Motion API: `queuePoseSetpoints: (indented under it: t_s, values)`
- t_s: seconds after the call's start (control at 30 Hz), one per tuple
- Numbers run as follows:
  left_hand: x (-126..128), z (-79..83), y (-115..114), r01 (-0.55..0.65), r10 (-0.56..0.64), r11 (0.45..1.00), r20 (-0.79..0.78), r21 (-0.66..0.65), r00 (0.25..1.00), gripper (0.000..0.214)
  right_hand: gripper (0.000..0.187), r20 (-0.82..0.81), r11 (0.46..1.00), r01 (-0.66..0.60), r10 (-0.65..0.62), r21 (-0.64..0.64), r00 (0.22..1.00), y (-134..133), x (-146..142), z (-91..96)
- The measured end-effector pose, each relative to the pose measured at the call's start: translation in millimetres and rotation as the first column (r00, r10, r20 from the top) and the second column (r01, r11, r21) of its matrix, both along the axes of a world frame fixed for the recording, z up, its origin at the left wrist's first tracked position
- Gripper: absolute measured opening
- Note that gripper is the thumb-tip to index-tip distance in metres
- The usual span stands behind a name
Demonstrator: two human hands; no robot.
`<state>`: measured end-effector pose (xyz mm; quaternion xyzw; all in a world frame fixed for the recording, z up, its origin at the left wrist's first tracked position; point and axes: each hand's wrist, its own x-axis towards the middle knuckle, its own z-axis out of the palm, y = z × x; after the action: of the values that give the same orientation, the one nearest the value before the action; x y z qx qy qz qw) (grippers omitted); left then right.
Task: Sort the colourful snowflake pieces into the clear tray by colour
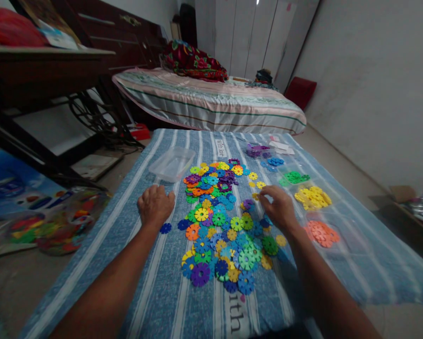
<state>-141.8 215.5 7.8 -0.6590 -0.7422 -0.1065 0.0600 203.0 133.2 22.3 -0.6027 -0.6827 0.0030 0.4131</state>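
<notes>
My left hand (156, 205) rests palm down on the striped cloth, left of the pile, its fingers lying loosely on the cloth and holding nothing I can see. A dark blue snowflake disc (165, 228) lies just below it. My right hand (279, 205) is at the pile's right edge, thumb and forefinger pinched together at a small yellow snowflake disc (255, 196). Its other fingers are curled and partly hidden. Between my hands spreads a mixed pile of notched plastic snowflake discs (219, 217) in many colours, plus purple square pieces (224, 186).
An open clear container (172, 164) stands at the left back. Along the right are clear trays of purple pieces (258, 150), blue discs (275, 161), green discs (294, 177), yellow discs (313, 197) and orange discs (322, 234). A bed (211, 103) stands beyond the table.
</notes>
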Motion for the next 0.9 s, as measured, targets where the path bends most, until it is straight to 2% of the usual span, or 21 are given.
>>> queuePoseSetpoints:
  t_s: [0.1, 0.2, 0.27, 0.3, 0.4, 0.53, 0.63, 0.77, 0.9]
  values:
    - [1, 1.1, 0, -0.002, 0.002, 1.000, -0.016, -0.020, 1.000, 0.046, 0.017, 0.092, 0.970, 0.225, -0.233, 0.091, 0.968, 11, 45, 22.1]
    - [1, 1.6, 0, -0.005, 0.004, 1.000, -0.028, -0.029, 1.000, 0.046, 0.017, 0.136, 0.868, 0.479, -0.494, 0.129, 0.859, 20, 84, 33.8]
    - [1, 1.7, 0, -0.008, 0.006, 1.000, -0.043, -0.027, 0.999, 0.045, 0.019, 0.146, 0.822, 0.554, -0.569, 0.135, 0.809, 19, 97, 31.8]
    - [1, 1.6, 1, -0.008, 0.006, 1.000, -0.051, -0.026, 0.999, 0.045, 0.020, 0.151, 0.819, 0.558, -0.573, 0.137, 0.805, 16, 97, 27.7]
    - [1, 1.5, 1, -0.009, 0.007, 1.000, -0.067, -0.025, 0.998, 0.045, 0.023, 0.167, 0.873, 0.473, -0.487, 0.114, 0.857, 0, 78, 5.9]
    - [2, 3.1, 1, -0.015, 0.013, 0.999, -0.068, -0.040, 0.998, 0.047, 0.024, 0.164, 0.961, 0.272, -0.262, -0.043, 0.951, -24, 33, -29.9]
    - [3, 4.9, 1, -0.014, 0.011, 0.999, -0.062, -0.043, 0.998, 0.047, 0.024, 0.140, 0.966, 0.197, -0.174, -0.170, 0.975, -33, 14, -48.5]
    - [3, 5.3, 1, -0.016, 0.014, 0.999, -0.051, -0.040, 0.999, 0.047, 0.022, 0.106, 0.957, 0.157, -0.135, -0.242, 0.985, -36, 16, -55.8]
    - [2, 4.0, 2, -0.011, 0.009, 0.999, -0.043, -0.042, 0.999, 0.048, 0.022, 0.067, 0.964, 0.103, -0.089, -0.245, 0.994, -36, 22, -55.0]
